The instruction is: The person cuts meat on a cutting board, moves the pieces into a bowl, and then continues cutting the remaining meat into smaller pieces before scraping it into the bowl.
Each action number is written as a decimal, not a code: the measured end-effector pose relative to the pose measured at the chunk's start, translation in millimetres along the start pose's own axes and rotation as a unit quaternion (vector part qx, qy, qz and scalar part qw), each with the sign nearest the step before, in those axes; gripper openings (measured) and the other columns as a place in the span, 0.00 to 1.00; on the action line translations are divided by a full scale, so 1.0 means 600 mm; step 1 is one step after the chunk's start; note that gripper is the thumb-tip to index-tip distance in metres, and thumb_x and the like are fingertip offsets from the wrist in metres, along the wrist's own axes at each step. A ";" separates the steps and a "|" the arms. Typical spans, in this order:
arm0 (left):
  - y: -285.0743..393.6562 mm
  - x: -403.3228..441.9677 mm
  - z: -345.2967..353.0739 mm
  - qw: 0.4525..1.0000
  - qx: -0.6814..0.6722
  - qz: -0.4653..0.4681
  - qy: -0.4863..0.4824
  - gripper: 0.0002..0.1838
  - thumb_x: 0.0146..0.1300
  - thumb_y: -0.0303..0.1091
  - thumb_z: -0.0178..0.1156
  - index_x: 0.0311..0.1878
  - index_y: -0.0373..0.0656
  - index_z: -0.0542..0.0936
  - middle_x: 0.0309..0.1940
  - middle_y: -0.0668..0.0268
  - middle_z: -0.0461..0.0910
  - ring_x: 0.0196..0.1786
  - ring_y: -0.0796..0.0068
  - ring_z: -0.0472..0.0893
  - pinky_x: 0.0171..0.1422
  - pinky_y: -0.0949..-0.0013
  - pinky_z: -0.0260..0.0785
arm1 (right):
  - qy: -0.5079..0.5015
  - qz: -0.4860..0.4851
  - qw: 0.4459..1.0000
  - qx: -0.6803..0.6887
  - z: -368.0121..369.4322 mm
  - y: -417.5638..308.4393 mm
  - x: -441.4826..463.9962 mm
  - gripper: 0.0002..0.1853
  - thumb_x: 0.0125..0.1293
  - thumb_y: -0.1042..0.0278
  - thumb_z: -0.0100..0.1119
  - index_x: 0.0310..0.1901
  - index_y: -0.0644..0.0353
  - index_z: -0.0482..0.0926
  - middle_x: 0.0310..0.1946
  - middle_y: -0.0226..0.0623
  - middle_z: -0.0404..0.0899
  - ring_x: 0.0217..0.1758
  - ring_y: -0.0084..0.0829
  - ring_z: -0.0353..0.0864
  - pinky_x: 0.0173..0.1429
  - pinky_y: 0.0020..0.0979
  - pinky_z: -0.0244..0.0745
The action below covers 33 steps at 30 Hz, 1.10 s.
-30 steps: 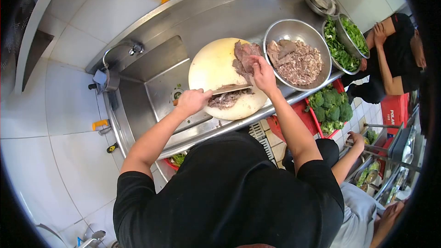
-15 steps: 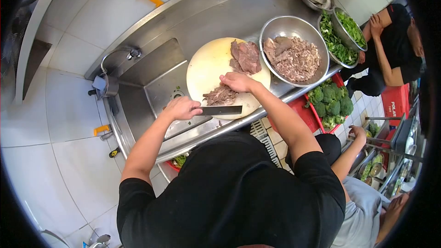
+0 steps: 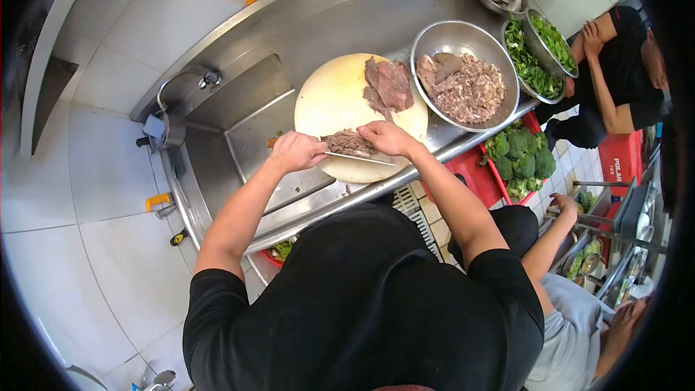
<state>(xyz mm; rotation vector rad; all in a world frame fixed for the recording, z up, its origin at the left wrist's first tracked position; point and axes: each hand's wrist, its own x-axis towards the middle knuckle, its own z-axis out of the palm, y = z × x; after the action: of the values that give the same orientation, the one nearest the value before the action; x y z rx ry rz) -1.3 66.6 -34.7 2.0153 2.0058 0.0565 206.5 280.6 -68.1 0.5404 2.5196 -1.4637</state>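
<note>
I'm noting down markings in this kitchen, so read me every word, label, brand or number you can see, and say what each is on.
"POLAR": on the red crate at the right, running sideways.
Smaller characters beside that word, on the same crate: too small to read for sure.
I can't make out any writing on the knife, the cutting board or the big metal bowl.

A hand could pass over the bare far-left part of the chopping board (image 3: 326, 101) and across the open worktop (image 3: 369, 18) beyond. On the right, the meat slab (image 3: 391, 85) and metal bowl (image 3: 469, 35) stand in the way. Chopped meat (image 3: 347, 143) fills the gap between the left hand (image 3: 298, 151) and right hand (image 3: 386, 137); the knife (image 3: 364, 158) bars its near side.
</note>
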 end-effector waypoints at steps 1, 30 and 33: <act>0.004 -0.004 -0.003 1.000 0.008 0.001 -0.003 0.15 0.67 0.51 0.68 0.33 0.51 0.81 0.27 0.66 0.84 0.33 0.53 0.86 0.37 0.49 0.78 | -0.005 0.017 1.000 0.018 -0.003 -0.006 -0.005 0.28 0.82 0.49 0.46 0.56 0.68 0.85 0.46 0.56 0.88 0.54 0.55 0.86 0.66 0.42 0.78; 0.060 -0.044 0.016 0.707 -0.551 -0.359 0.259 0.17 0.84 0.48 0.54 0.43 0.45 0.78 0.20 0.73 0.72 0.17 0.83 0.70 0.20 0.73 0.66 | 0.243 0.019 0.966 0.080 0.007 -0.020 0.008 0.22 0.66 0.58 0.73 0.54 0.67 0.85 0.42 0.49 0.87 0.49 0.39 0.86 0.57 0.38 0.80; 0.025 -0.068 0.013 0.821 -0.319 -0.410 0.236 0.19 0.78 0.46 0.59 0.42 0.35 0.79 0.32 0.55 0.86 0.36 0.56 0.87 0.44 0.50 0.78 | 0.227 -0.052 0.968 -0.093 -0.004 -0.002 -0.004 0.33 0.64 0.47 0.72 0.60 0.67 0.82 0.54 0.57 0.83 0.63 0.49 0.80 0.69 0.47 0.73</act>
<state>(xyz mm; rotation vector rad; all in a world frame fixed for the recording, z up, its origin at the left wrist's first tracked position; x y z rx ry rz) 14.0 25.4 -31.3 0.6676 2.4994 0.9655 208.0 281.7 -65.2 0.8000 3.0381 -1.2245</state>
